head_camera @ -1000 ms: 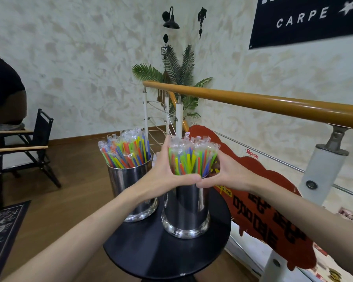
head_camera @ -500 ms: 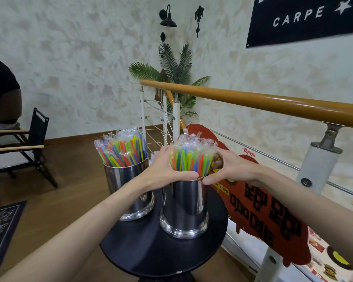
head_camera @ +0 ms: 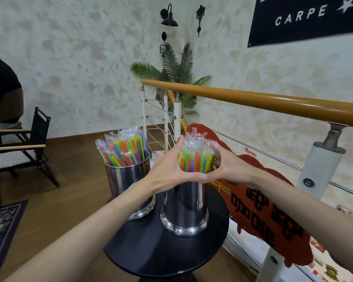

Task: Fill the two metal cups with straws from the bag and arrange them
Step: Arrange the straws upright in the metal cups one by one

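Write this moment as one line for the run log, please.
both hands cupped round straws in right cup | left cup full | bag unseen

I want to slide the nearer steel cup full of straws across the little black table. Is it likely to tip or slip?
The tall polished steel cup has a flared base, so it probably resists tipping. Its smooth metal on the glossy round black table would likely slide easily. The bundle of wrapped coloured straws, gathered by the left hand and right hand, looks light but loose and may splay.
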A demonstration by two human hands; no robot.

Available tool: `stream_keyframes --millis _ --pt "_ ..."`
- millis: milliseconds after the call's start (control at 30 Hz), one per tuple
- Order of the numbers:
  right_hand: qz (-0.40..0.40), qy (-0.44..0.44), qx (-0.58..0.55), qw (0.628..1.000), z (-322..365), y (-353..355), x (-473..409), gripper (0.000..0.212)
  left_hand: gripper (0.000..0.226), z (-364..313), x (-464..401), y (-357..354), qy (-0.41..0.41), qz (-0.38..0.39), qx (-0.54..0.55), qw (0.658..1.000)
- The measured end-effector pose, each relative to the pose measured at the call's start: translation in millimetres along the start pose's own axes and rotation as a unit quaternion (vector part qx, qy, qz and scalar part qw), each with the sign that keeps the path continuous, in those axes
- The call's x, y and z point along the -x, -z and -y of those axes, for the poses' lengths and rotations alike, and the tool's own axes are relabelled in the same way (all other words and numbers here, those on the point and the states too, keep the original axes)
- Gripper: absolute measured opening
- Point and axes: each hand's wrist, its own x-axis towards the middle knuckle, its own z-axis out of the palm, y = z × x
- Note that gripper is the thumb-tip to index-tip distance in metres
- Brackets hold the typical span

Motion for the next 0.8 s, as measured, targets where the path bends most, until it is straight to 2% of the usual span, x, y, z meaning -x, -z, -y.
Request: stream_keyframes --millis 67,167,267,333,400,467,567,800 --pt "-0.018 0.003 0.026 0.999 3 -3 1 0.103 0.101 -1 -1 0 0.004 -0.012 0.030 0.999" --pt "-0.009 0.017 0.052 0.998 9 -6 3 0.107 0.054 -3 -5 2 0.005 -0.032 0.085 0.996" --pt "-0.012 -0.002 0.048 0.999 16 -1 7 0.092 0.033 1 -9 7 0.014 -0.042 0.135 0.990" --pt "-0.029 -0.028 0.047 0.998 20 4 8 0.070 0.026 5 -11 9 0.024 -0.049 0.157 0.986" --pt "-0.034 -0.032 0.036 0.998 20 5 5 0.038 0.021 6 -12 10 0.034 -0.051 0.163 0.985" --pt "-0.041 -0.030 0.028 0.998 18 5 2 0.016 0.023 8 -14 9 0.037 -0.046 0.172 0.983" --pt "-0.054 -0.024 0.026 0.998 14 4 -2 0.011 0.031 8 -13 10 0.040 -0.044 0.190 0.980" --pt "-0.052 -0.029 0.026 0.998 13 3 -6 0.006 0.017 7 -12 17 0.053 -0.015 0.182 0.982"
